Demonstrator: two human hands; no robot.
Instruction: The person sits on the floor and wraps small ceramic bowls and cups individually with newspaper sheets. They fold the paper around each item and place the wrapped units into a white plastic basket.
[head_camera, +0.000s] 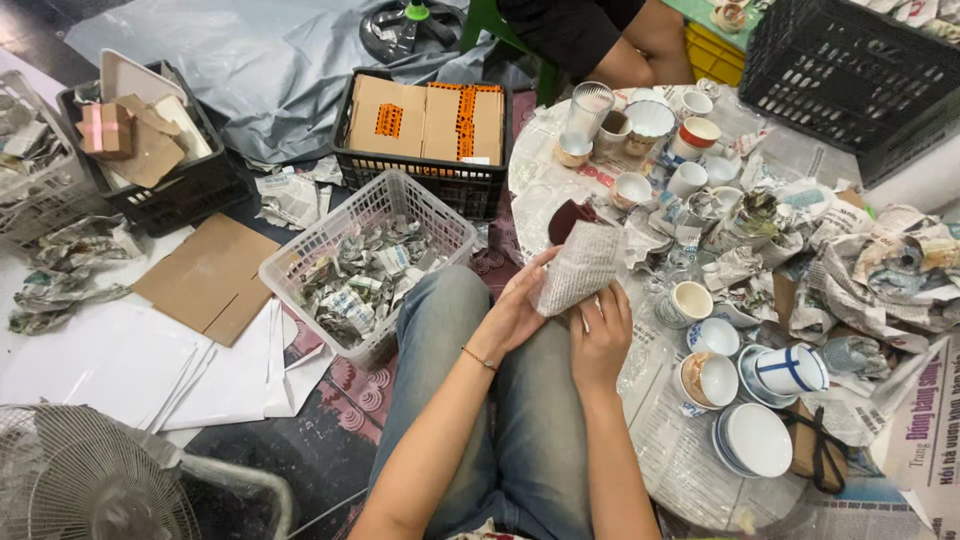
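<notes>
Holding a dark rounded cup (570, 218) half wrapped in newsprint paper (580, 268): our left hand (518, 310) cups it open-palmed. Our right hand (603, 335) pinches the paper's lower edge beside a white mug (688, 303).

We see a white plastic basket (372, 262) of crumpled newspaper on the floor, with a black crate (425, 140) of flat cardboard boxes just behind it. Loose cardboard sheets (208, 277) and white paper (120, 365) lie to its left, near a fan grille (90, 480). On the round desk (680, 460) stand white cups (690, 302), stacked saucers (755, 440) and a glass tumbler (588, 110).
</notes>
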